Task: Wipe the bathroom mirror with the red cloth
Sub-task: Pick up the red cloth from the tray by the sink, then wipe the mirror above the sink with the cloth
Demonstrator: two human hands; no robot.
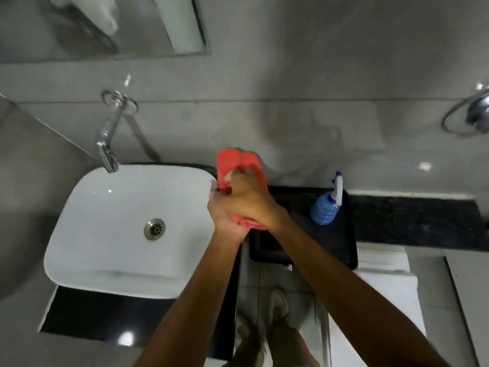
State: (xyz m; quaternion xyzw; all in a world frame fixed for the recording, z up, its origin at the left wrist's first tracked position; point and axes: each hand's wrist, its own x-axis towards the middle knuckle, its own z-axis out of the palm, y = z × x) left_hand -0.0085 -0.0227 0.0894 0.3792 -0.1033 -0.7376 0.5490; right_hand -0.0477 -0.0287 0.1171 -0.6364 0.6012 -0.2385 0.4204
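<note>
The red cloth (232, 165) is bunched between both hands, just right of the white sink (87, 207). My left hand (223, 217) grips its lower part from the left. My right hand (251, 200) lies over it, fingers curled around the cloth's middle. The upper part of the cloth sticks up above my fingers. The mirror (79, 30) hangs on the wall at the top left, well above the hands; only its lower part shows.
A chrome tap (109, 136) juts from the wall over the sink. A blue spray bottle (326, 207) stands on a black tray (341, 242) to the right. A chrome towel ring (465, 117) is on the right wall. My shoes show on the floor below.
</note>
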